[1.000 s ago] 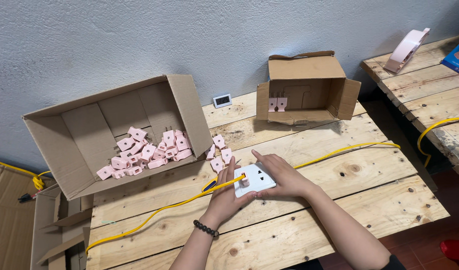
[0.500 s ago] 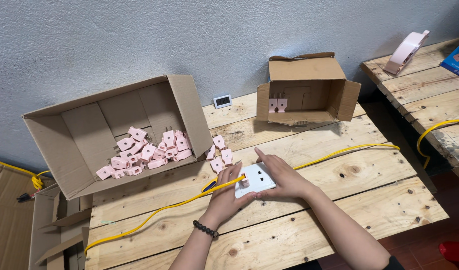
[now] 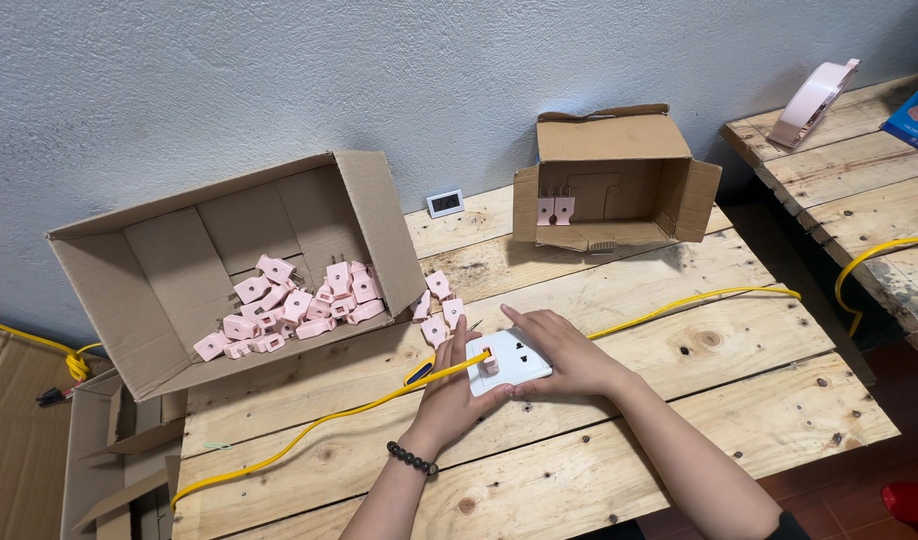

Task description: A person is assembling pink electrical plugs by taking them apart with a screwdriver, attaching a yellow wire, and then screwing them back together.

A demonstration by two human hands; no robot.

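White socket plate [image 3: 509, 362] sits mid-table, approx center of the wooden table [image 3: 679, 400], and both my hands are on it. A small pink plug adapter [image 3: 490, 362] stands in the plate's left outlet. My left hand [image 3: 457, 385] comes in from 7 o'clock, fingers curled round the plate's left edge w/ the tips up by the adapter; can't tell whether they pinch the adapter itself or just steady the plate. My right hand [image 3: 564, 352] lies flat over the plate's right side from 4 o'clock, fingers spread, pressing down, not clamped round anything.

Vs a sec ago: barely any change. Hands sit on the same spot, plate hasn't shifted, adapter's in the same outlet. I read that as seating or testing going on, not a swap yet.

Outward: yellow cable [image 3: 309, 425] runs across the table from 8 o'clock under my hands and off to 2 o'clock. Loose pink adapters [image 3: 437, 305] lie just beyond the plate at 11 o'clock. Big open cardboard box [image 3: 159, 270] at 10 o'clock, on its side, w/ a heap of pink adapters [image 3: 289, 305] inside. Smaller cardboard box [image 3: 614, 150] at 1 o'clock holds two pink adapters [image 3: 554, 210]. Small white digital meter [image 3: 445, 203] at 12 o'clock by the wall.
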